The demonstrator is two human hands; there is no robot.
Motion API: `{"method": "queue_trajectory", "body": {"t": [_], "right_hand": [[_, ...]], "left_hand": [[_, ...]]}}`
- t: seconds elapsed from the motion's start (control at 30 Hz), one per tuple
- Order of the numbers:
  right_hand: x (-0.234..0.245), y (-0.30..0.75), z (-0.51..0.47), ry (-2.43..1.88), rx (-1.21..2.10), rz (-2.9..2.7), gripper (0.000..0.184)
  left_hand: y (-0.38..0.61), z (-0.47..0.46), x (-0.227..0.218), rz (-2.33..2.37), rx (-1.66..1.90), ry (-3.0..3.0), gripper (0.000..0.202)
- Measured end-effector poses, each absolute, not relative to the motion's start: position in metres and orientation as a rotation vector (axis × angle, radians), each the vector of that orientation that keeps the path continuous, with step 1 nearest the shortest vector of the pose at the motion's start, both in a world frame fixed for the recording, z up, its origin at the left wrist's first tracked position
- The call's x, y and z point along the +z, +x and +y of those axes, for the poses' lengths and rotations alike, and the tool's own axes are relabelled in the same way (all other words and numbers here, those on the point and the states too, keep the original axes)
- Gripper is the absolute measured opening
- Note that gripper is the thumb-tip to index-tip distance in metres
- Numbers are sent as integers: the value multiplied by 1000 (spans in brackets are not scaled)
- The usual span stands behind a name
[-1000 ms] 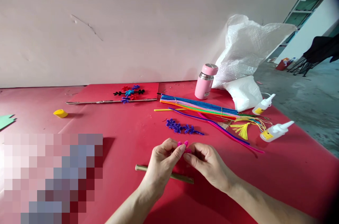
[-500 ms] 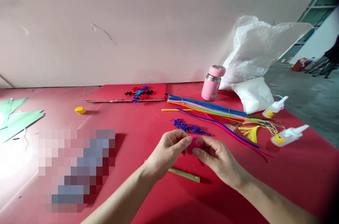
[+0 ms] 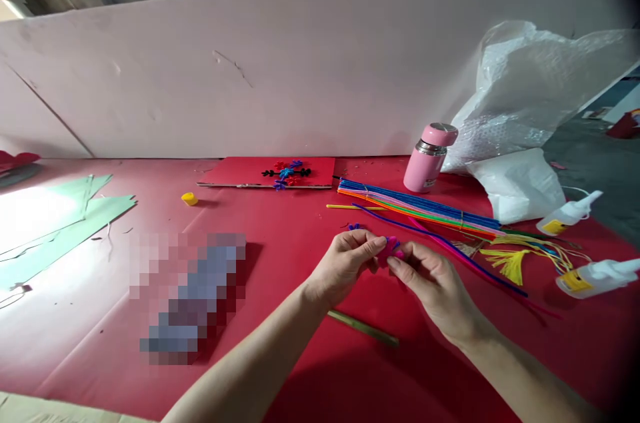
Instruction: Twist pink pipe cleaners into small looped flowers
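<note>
Between the fingertips of both my hands is a small pink pipe-cleaner flower [image 3: 389, 251] with a bit of purple showing in it. My left hand [image 3: 345, 266] pinches its left side. My right hand [image 3: 435, 280] has thumb and fingers closed on the right side. Just behind them a purple pipe-cleaner flower [image 3: 355, 226] peeks out, mostly covered by my left hand. Beneath my wrists lies a greenish stick [image 3: 367, 329]. A loose purple pipe cleaner [image 3: 440, 236] and a pink one run past my right hand on the red table.
Farther back lie a bundle of coloured pipe cleaners [image 3: 420, 206] and a red board [image 3: 245, 172] bearing a multicoloured flower piece [image 3: 286, 172]. A pink flask [image 3: 425, 166], glue bottles [image 3: 595, 278], and a yellow tassel [image 3: 507, 264] are to the right. A yellow cap [image 3: 189, 198] and green sheets [image 3: 75, 230] sit left.
The view has swung left, so the table things appear farther right. My hands keep the pink flower and now cover most of the purple flowers behind. Purple now shows in the pink flower.
</note>
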State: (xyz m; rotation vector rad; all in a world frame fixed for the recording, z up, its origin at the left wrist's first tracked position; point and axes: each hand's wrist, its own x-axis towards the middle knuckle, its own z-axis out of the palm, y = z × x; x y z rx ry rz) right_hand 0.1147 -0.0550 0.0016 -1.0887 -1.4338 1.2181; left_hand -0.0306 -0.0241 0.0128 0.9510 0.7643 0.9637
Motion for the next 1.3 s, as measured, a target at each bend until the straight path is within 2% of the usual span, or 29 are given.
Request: {"method": "queue_trajectory", "body": {"t": [0.23, 0.43, 0.9, 1.07, 1.3], "right_hand": [[-4, 114, -55, -1054, 1269, -1382, 15], [-5, 114, -59, -1089, 1282, -1448, 17], [-3, 114, -58, -996, 1307, -1415, 14], [-5, 118, -58, -1073, 1257, -1383, 25], [-6, 117, -55, -1015, 1364, -1174, 14]], "left_hand": [[-34, -25, 0, 803, 1005, 990, 25], [-39, -27, -7, 834, 945, 989, 18], [-38, -30, -4, 817, 938, 1073, 17], [-37, -30, -4, 850, 937, 1088, 16], [-33, -35, -2, 855, 909, 1024, 19]]}}
